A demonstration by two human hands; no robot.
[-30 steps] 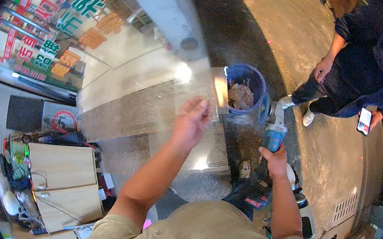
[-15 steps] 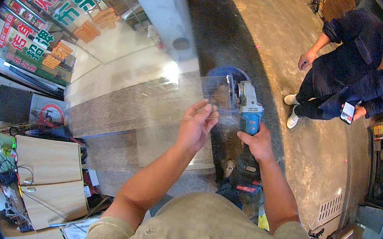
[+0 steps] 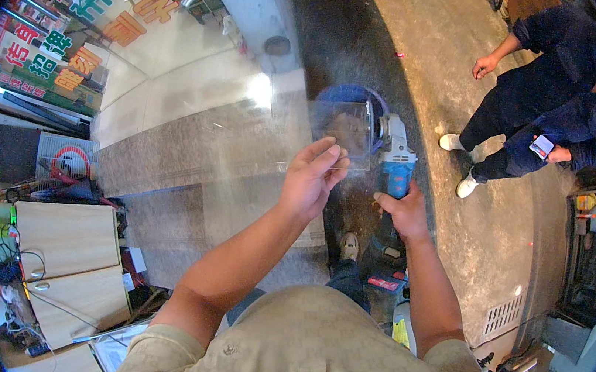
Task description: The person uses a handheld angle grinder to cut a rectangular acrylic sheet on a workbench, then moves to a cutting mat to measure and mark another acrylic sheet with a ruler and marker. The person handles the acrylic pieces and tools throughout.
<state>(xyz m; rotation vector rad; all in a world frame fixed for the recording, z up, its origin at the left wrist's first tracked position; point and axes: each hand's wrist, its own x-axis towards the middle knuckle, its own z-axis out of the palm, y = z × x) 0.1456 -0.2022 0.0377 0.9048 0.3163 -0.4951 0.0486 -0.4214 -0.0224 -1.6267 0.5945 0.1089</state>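
Note:
My left hand pinches the near edge of a small clear plastic sheet between thumb and fingers. My right hand is wrapped round the blue body of an angle grinder, whose grey head points away from me. The grinder's disc stands at the right edge of the sheet; whether the two touch is hard to make out. Below and beyond them is a round blue tub, partly seen through the sheet.
At the left is a large dusty board or tabletop, with wooden cabinets and tangled cables nearer me. Two people in dark clothes are at the right, one holding a phone. A floor grate lies at the lower right.
The grinder and sheet have shifted slightly to the right in view, still in my hands. The phone held by the person at the right is tilted differently, and that person's shoe has moved.

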